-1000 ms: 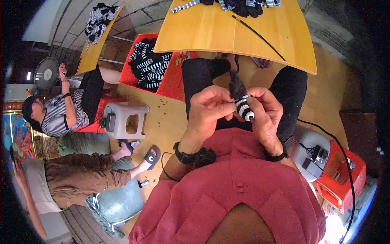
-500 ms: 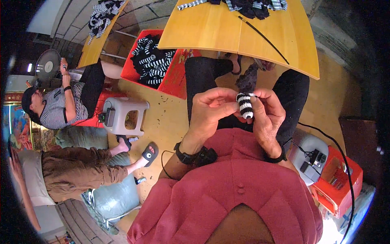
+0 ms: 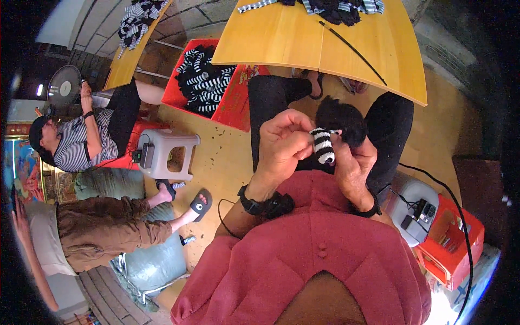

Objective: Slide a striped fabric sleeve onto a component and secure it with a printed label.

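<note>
Both hands are at chest height over my lap, working on a black-and-white striped knit tube (image 3: 323, 147). From its upper end spreads a loose black fabric part (image 3: 342, 120), which hangs over my right fingers. My left hand (image 3: 284, 142) pinches the upper left edge of the striped knit, its fingers curled together. My right hand (image 3: 355, 162) grips the piece from the right, with the thumb against the striped part. The rounded lower end of the tube points toward me. Some right fingertips are hidden behind the black fabric.
A yellow table (image 3: 271, 38) stands ahead, bearing striped pieces (image 3: 338, 8) and a thin black rod (image 3: 352, 52). Left of it, a red bin (image 3: 230, 103) holds many similar pieces. Two people (image 3: 86, 142) are at left, near a grey stool (image 3: 168, 151). A black cable (image 3: 449, 187) runs down at right.
The black fabric has swung up and right, now bunched over my right hand. The striped tube has tilted and shifted slightly left and down. My left fingers have moved to its upper edge.
</note>
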`<state>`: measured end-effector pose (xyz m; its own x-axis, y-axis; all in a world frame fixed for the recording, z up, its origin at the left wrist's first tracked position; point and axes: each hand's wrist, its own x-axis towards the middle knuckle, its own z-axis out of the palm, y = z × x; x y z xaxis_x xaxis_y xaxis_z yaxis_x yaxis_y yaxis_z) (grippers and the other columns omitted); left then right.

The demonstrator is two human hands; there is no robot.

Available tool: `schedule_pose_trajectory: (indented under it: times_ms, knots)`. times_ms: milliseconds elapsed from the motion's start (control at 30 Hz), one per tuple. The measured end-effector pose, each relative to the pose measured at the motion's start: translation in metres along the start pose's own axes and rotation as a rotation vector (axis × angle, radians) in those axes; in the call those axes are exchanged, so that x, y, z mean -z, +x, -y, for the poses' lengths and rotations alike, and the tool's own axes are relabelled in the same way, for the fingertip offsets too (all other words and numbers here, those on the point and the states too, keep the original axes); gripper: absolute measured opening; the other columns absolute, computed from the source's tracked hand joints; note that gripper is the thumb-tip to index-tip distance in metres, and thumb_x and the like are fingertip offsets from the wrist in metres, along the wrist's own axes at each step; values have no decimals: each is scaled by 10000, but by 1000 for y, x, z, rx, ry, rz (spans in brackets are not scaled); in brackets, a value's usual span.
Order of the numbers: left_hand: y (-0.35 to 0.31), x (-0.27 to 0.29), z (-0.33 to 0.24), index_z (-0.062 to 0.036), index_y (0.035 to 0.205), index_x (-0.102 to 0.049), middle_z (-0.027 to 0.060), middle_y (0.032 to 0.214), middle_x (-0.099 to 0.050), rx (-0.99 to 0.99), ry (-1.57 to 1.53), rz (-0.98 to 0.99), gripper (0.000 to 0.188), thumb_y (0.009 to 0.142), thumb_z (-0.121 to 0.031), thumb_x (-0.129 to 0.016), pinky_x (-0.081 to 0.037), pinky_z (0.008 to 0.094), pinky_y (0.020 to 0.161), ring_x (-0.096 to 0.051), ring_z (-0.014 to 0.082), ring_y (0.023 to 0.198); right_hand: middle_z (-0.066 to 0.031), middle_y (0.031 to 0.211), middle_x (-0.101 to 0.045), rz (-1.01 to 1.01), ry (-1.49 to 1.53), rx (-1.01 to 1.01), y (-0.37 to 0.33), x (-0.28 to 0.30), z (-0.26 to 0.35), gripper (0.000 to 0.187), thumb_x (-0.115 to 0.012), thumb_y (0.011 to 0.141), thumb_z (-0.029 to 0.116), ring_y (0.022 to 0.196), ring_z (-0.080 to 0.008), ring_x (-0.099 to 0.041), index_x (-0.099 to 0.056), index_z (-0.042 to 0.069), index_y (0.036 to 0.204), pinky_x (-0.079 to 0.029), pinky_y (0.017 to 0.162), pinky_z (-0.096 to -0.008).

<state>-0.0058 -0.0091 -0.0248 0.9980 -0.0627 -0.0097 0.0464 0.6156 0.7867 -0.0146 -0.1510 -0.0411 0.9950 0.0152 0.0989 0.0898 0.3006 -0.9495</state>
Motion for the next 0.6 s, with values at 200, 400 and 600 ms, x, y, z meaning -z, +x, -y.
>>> schedule_pose_trajectory:
  times_ms: [200, 400, 600]
  knots:
    - [3, 5, 5, 7, 914, -557, 50, 774, -575, 127, -83, 32, 184, 752, 88, -526, -384, 207, 440, -483, 83, 521, 11, 704, -579, -76, -177, 92, 10, -1, -2, 36, -588, 815, 25, 645, -46, -510, -590, 3, 844, -436, 571, -207]
    - [-1, -1, 4, 13, 968, -568, 26, 853, -599, -138, 537, 5, 187, 789, 52, -529, -459, 208, 589, -555, 72, 694, -5, 699, -579, -3, -134, 6, 9, 6, 3, 43, -589, 818, 29, 622, -46, -504, -580, 6, 853, -429, 555, -206]
    - [-1, 7, 8, -10, 933, -585, -7, 857, -581, -19, 392, 43, 168, 791, 48, -517, -449, 201, 674, -537, 61, 762, -30, 685, -568, 9, -283, 149, 10, 4, 5, 45, -573, 824, 19, 601, -61, -506, -563, -3, 861, -425, 544, -212]
